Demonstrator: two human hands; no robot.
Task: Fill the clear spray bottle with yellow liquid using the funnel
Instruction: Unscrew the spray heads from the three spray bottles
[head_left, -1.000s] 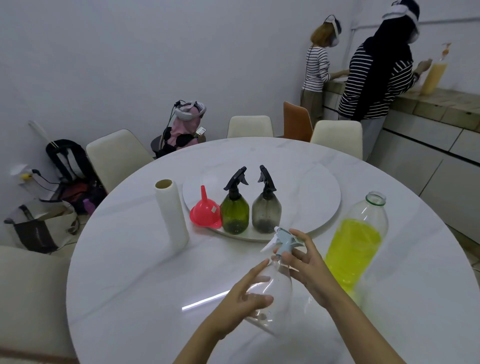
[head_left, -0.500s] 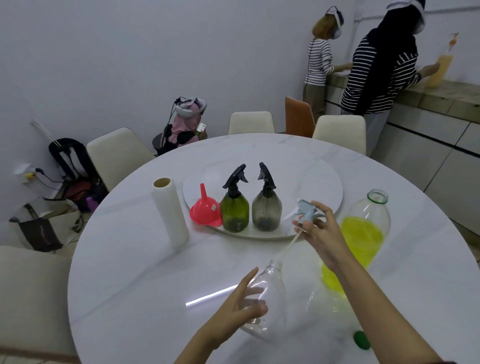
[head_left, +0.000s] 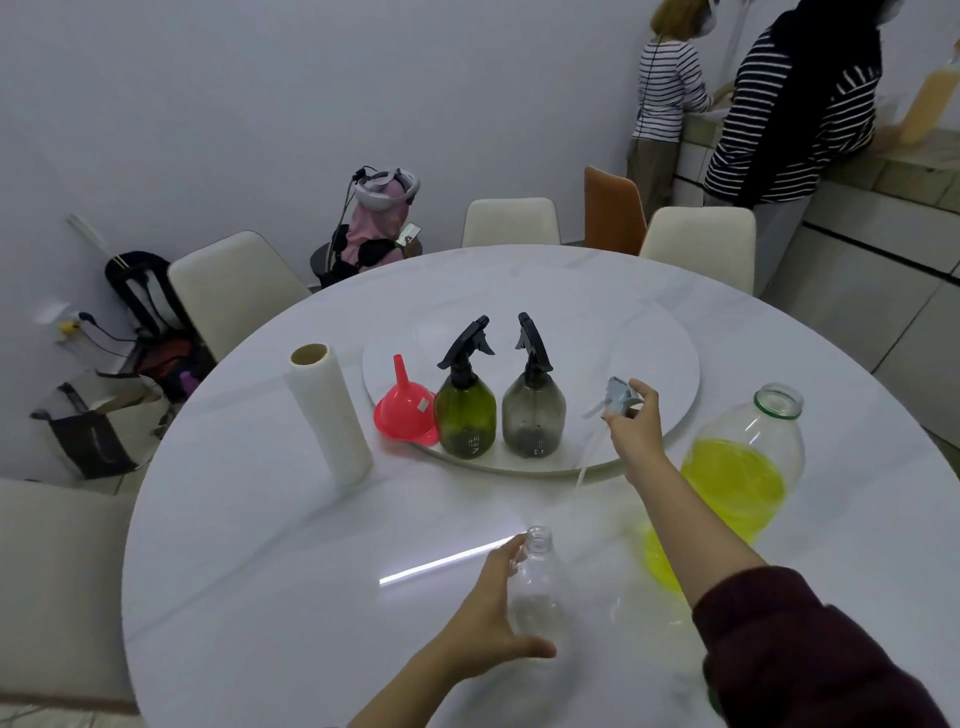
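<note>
The clear spray bottle (head_left: 537, 592) stands upright with its neck open near the front of the white round table (head_left: 249, 519). My left hand (head_left: 493, 629) holds its body from the left. My right hand (head_left: 636, 431) grips the pale blue spray head (head_left: 619, 397) out over the edge of the turntable (head_left: 623, 332), and its thin dip tube hangs down from it. A red funnel (head_left: 406, 410) rests mouth down on the turntable's left edge. At the right stands a large clear bottle (head_left: 743, 467) about half full of yellow liquid, uncapped.
A green spray bottle (head_left: 464, 415) and a grey spray bottle (head_left: 534, 413) stand on the turntable next to the funnel. A paper towel roll (head_left: 327, 415) stands left of them. Chairs ring the table. Two people work at a counter at the back right.
My right hand has lifted the spray head out of the clear bottle and carried it up and right toward the turntable. The left hand stays on the bottle.
</note>
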